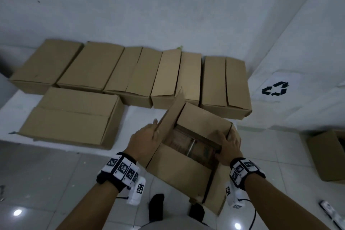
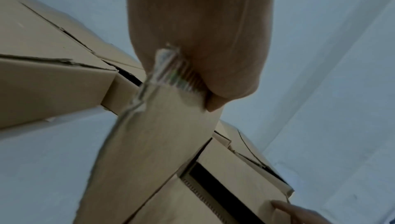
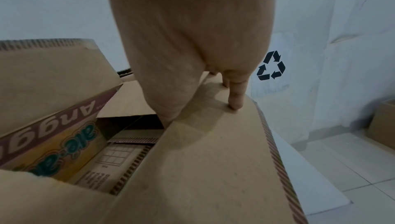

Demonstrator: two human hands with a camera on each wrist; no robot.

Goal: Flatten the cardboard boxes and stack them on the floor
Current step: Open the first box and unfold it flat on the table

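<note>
I hold an open-topped cardboard box [image 1: 179, 170] in the air in front of me. My left hand [image 1: 147, 136] pinches the edge of its left flap [image 1: 171, 115], which stands raised and tilted. In the left wrist view the left hand [image 2: 203, 59] grips that flap [image 2: 149, 143] where a strip of clear tape [image 2: 169, 72] hangs. My right hand [image 1: 229, 145] holds the right flap at the box's far right corner. In the right wrist view its fingers [image 3: 235, 99] lie on top of the flap [image 3: 213, 160] and the thumb dips past its edge into the opening. Printed cardboard shows inside.
A row of closed boxes [image 1: 130, 73] lies along the wall on a white sheet [image 1: 140, 115], with a larger box [image 1: 71, 117] in front at the left. A recycling symbol [image 1: 275, 88] marks the sheet at the right. Another box [image 1: 328, 155] stands on the tiled floor [image 1: 46, 173] at the right.
</note>
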